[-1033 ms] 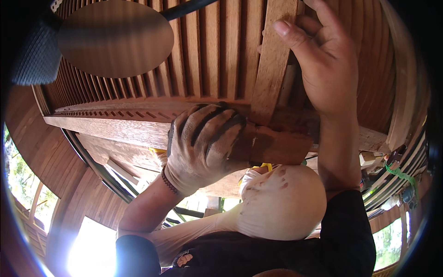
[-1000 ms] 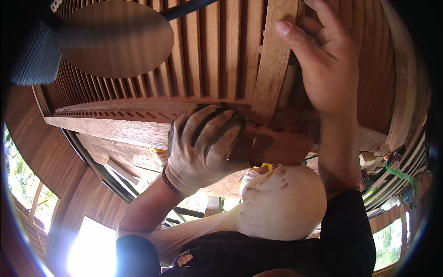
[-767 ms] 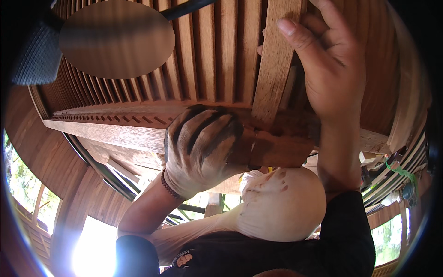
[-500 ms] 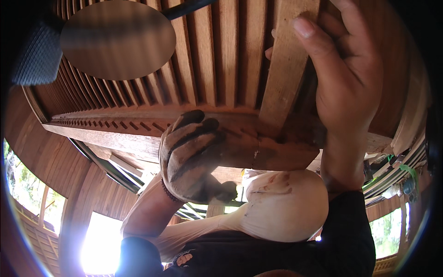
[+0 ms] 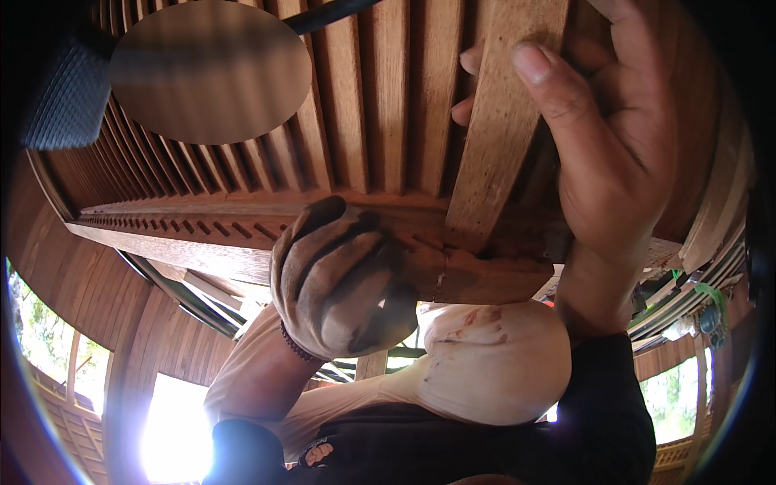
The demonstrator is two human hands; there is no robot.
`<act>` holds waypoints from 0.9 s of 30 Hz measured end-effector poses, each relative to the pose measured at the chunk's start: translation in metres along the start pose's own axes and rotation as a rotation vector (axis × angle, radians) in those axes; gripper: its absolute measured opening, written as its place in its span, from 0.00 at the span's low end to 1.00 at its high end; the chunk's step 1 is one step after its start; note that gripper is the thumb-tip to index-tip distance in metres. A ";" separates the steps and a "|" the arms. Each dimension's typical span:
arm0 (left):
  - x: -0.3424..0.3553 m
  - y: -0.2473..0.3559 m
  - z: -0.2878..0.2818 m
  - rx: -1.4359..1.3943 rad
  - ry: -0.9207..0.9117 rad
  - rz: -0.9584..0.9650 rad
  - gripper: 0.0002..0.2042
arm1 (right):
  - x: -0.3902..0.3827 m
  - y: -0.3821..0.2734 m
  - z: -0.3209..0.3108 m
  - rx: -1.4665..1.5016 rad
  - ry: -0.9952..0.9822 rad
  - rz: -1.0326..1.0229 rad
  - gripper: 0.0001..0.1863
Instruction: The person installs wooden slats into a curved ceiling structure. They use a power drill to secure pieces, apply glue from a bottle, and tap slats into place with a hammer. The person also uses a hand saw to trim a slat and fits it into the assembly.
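My right hand [image 5: 618,153], bare, grips a loose-ended wooden slat [image 5: 505,121] at the upper right. Its thumb presses the slat's front face and two fingertips show past the far side. The slat's lower end meets a reddish-brown wooden rail [image 5: 493,279] that has a row of slots and a crack or joint line near that end. My left hand [image 5: 343,279] wears a stained, dark-smudged work glove. Its fingers curl over the rail just left of the slat's foot, while the thumb is hard to make out in the dark smudged area.
Several evenly spaced parallel slats [image 5: 392,97] run from the rail toward the top. A dark textured object [image 5: 69,97] hangs at the upper left. Beneath the rail is my light-clothed knee [image 5: 501,364]. Green cord [image 5: 715,299] and stacked strips lie at far right.
My left hand has closed in tighter against the rail, its thumb no longer standing apart. My right hand still holds the slat, and the whole panel sits slightly farther left in view.
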State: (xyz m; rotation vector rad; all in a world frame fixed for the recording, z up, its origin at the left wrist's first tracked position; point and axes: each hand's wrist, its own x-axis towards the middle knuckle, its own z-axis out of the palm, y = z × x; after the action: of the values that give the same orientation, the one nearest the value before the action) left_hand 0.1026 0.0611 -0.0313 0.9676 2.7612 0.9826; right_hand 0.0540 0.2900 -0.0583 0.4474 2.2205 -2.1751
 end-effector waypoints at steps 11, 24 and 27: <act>0.007 0.006 -0.002 0.101 -0.085 0.018 0.23 | 0.000 0.000 -0.002 0.072 -0.033 0.004 0.33; 0.024 0.014 -0.015 0.165 -0.402 -0.045 0.34 | 0.004 0.010 -0.004 0.373 -0.093 -0.025 0.34; 0.018 0.009 -0.008 0.214 -0.355 0.003 0.33 | 0.001 0.004 0.003 0.124 -0.026 -0.008 0.34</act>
State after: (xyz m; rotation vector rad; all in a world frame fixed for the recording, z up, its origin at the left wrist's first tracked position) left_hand 0.0912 0.0731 -0.0171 1.0534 2.5945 0.4634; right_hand 0.0530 0.2874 -0.0626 0.4097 2.0864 -2.3175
